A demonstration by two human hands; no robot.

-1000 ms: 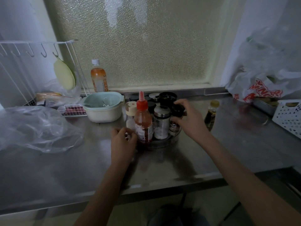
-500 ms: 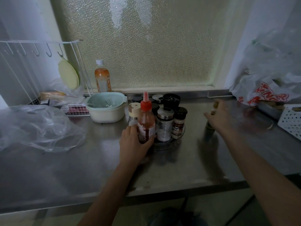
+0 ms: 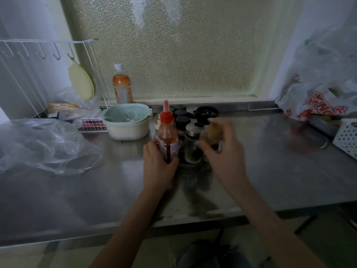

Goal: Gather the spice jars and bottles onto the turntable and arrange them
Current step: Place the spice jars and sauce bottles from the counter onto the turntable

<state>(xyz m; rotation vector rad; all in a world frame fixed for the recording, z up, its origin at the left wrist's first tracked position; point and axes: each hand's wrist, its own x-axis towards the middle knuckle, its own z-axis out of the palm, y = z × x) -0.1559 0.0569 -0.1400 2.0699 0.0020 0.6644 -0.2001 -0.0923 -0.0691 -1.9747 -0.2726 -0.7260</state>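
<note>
The turntable (image 3: 193, 166) sits mid-counter, crowded with several jars. A red sauce bottle (image 3: 167, 135) with a red nozzle cap stands at its left front, and my left hand (image 3: 157, 167) is wrapped around its lower part. A glass jar with a metal lid (image 3: 192, 146) stands beside it, black-lidded jars (image 3: 182, 120) behind. My right hand (image 3: 220, 151), blurred by motion, holds a small dark bottle with a yellow cap (image 3: 212, 132) at the turntable's right side, above the jars there.
A pale green bowl (image 3: 127, 122) stands left of the turntable, an orange drink bottle (image 3: 122, 86) behind it by the window. A crumpled clear plastic bag (image 3: 42, 146) lies at left, a white wire rack (image 3: 38, 78) behind it. Plastic bags (image 3: 318, 97) and a white basket (image 3: 346, 137) fill the right.
My right hand took the small yellow-capped bottle from the counter at right and brought it left to the turntable. My left hand slid up from the turntable's edge onto the red sauce bottle.
</note>
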